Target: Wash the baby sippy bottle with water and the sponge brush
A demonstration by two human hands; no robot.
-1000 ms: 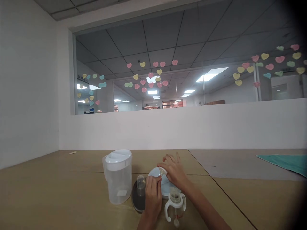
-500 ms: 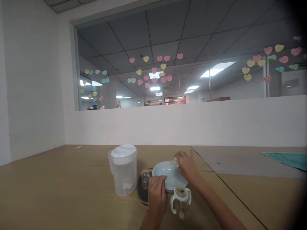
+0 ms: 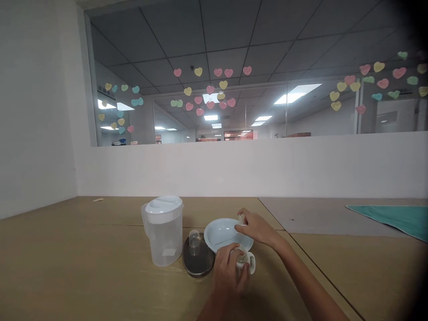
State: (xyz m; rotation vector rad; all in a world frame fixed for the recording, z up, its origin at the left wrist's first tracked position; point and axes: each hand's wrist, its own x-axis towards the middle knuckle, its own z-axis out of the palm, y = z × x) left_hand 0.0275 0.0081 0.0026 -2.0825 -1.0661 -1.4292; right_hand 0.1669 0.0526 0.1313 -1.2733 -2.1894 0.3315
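Observation:
My left hand (image 3: 228, 267) is wrapped round a clear baby bottle (image 3: 241, 257) with white side handles. The bottle's mouth faces up with no top on it; one handle shows at the right, and the fingers hide much of the rest. Above the far right rim of a pale blue bowl (image 3: 211, 234), my right hand (image 3: 256, 226) pinches a small translucent piece (image 3: 241, 218). Its exact kind is too small to make out. Left of the bowl, a clear plastic cup-like cap (image 3: 194, 243) stands on a dark oval tray (image 3: 199, 264).
A translucent pitcher (image 3: 166, 238) with a white lid stands left of the tray. A teal cloth (image 3: 394, 216) lies at the far right of the brown table (image 3: 100, 267). One small flat wooden piece (image 3: 98, 199) is at the back left, before the white wall (image 3: 200, 169).
My left hand has moved right from beside the tray and taken hold of the bottle. My right hand still holds the small piece by the bowl's rim. The view has shifted slightly.

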